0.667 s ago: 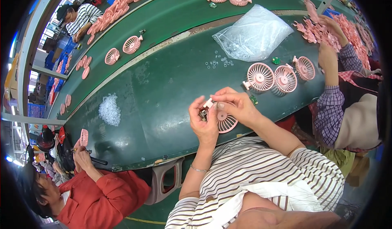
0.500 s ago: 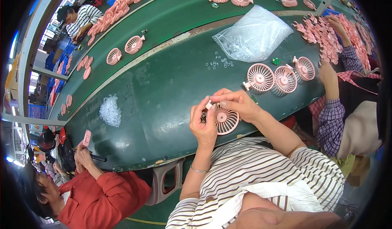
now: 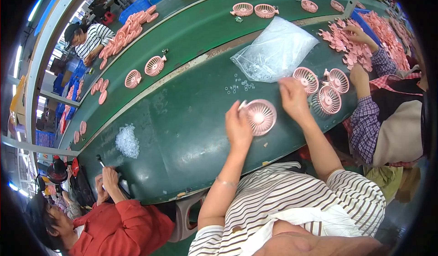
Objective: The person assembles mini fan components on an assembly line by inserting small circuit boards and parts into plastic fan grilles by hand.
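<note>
Pink plastic, with ribs all round, makes up the fan cage point(image 3: 261, 117) that I have over the table point(image 3: 191, 124), between its middle and its near edge. I judge it light and stiff, a little smooth on the rim, with thin ribs that could crack under a hard squeeze; the short neck on its left side looks the surest place to take hold. There the fingers of my left hand point(image 3: 239, 127) are closed around it, the open bowl tipped up toward me. Whether its underside touches the table I cannot tell.

My right hand point(image 3: 295, 100) is apart from it, fingers bent inward with only a small gap, if any; I cannot tell whether they pinch something. They are just beside the clear bag point(image 3: 279, 51) and the nearest of three more cages point(image 3: 329, 99) toward the table's right end.
</note>
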The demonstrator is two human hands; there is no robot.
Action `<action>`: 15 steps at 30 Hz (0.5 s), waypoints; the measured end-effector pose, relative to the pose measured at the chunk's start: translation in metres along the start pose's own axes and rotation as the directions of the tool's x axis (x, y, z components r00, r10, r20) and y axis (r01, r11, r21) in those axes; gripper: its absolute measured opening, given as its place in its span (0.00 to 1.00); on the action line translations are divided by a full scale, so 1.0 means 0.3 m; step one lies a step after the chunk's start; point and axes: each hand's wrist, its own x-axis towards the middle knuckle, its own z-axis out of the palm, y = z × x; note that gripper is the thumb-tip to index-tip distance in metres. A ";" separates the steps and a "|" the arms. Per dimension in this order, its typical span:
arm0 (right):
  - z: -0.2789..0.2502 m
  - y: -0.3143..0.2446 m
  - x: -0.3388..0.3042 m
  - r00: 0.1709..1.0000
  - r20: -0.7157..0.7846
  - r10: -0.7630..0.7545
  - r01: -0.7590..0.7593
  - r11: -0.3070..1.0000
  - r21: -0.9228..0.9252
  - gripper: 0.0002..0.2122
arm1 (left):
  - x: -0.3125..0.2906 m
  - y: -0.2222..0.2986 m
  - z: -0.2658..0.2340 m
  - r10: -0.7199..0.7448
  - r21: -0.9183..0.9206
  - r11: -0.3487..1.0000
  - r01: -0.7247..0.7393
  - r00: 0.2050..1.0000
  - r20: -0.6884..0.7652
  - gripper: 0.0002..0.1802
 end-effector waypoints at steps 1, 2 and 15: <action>-0.021 0.036 0.025 0.999 -0.040 -0.033 0.031 0.998 -0.054 0.08 | 0.017 0.061 0.050 -0.101 -0.085 0.991 0.106 0.993 0.061 0.20; -0.030 0.005 0.048 0.993 -0.101 -0.059 0.055 0.998 -0.039 0.08 | 0.036 0.060 0.105 -0.087 -0.207 0.972 0.115 0.986 0.140 0.22; 0.204 -0.257 -0.089 0.964 0.228 -0.137 0.081 0.967 0.240 0.11 | 0.730 -0.279 -0.393 0.466 0.606 0.772 -0.191 0.818 -0.336 0.25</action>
